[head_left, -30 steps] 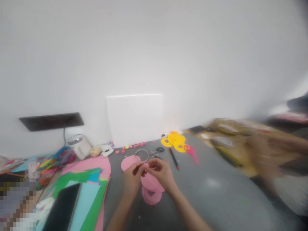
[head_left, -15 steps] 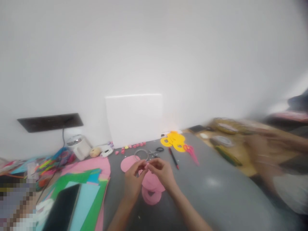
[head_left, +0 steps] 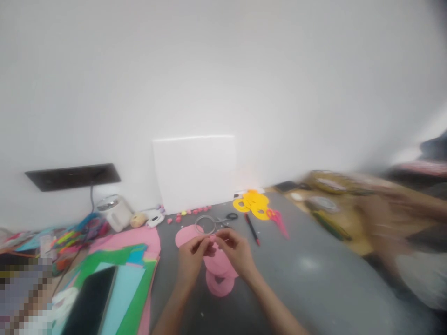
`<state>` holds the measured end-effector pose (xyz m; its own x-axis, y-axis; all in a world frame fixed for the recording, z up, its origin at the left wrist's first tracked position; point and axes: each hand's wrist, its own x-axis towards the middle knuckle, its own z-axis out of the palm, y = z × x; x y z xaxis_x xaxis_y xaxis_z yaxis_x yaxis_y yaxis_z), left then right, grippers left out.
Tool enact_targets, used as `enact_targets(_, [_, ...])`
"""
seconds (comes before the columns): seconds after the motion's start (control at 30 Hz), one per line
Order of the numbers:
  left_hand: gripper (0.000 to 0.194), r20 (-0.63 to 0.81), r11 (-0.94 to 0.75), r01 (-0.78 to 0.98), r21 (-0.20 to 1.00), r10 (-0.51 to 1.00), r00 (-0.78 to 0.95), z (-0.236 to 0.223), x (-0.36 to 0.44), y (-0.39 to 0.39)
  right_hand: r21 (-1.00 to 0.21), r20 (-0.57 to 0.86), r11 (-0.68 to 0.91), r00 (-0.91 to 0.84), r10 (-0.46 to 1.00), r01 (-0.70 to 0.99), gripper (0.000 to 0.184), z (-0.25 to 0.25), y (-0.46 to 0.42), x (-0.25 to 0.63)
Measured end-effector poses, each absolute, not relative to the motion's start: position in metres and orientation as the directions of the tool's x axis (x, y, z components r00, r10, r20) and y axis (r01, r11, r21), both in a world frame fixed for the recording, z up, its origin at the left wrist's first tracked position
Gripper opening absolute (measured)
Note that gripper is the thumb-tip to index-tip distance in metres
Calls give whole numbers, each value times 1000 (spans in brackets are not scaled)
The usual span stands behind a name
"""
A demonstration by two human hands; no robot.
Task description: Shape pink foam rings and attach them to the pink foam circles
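Note:
My left hand (head_left: 193, 253) and my right hand (head_left: 234, 251) meet over the grey table, fingertips pinched together on a small piece of pink paper (head_left: 213, 238). Its shape is mostly hidden by my fingers. Beneath them lie pink paper circles (head_left: 218, 263), and a pink paper ring (head_left: 220, 284) sticks out on the near side. Another pink circle (head_left: 185, 235) shows beyond my left hand. A thin metal ring (head_left: 205, 224) and dark-handled scissors (head_left: 228, 217) rest just past my fingertips.
Yellow paper rings (head_left: 253, 202), pink scissors (head_left: 278, 223) and a dark pen (head_left: 252, 229) lie right of centre. Small pink folded pieces (head_left: 195, 211) line a white board (head_left: 195, 174). At left, a phone (head_left: 91, 300) rests on coloured paper. Another person's arm (head_left: 377, 228) is at right.
My left hand has shifted slightly left and its fingers have turned a little around the small pink piece. My right hand stays almost in place, still pinching.

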<state>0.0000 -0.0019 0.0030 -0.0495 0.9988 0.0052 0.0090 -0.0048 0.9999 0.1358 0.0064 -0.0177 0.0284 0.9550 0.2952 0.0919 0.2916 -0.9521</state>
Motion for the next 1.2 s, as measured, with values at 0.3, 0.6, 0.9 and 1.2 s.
enact_targets(0.3, [30,1,1,-52,999,999,42,-4,-1,0,-864,457,459,-61,887,209,13,-16,4,143])
enact_targets(0.6, [36,-71,109,-185,977,977,201,-3,-3,0,-817,495,509,-123,860,272,16,-15,5,145])
enact_targets(0.9, [39,-68,131,-263,956,970,234,-9,-5,0,-776,539,564,-169,825,283,18,-20,8,143])
enact_targets(1.2, [35,-31,47,-156,987,994,105,-19,-3,4,-800,461,491,-169,871,346,22,-25,10,142])
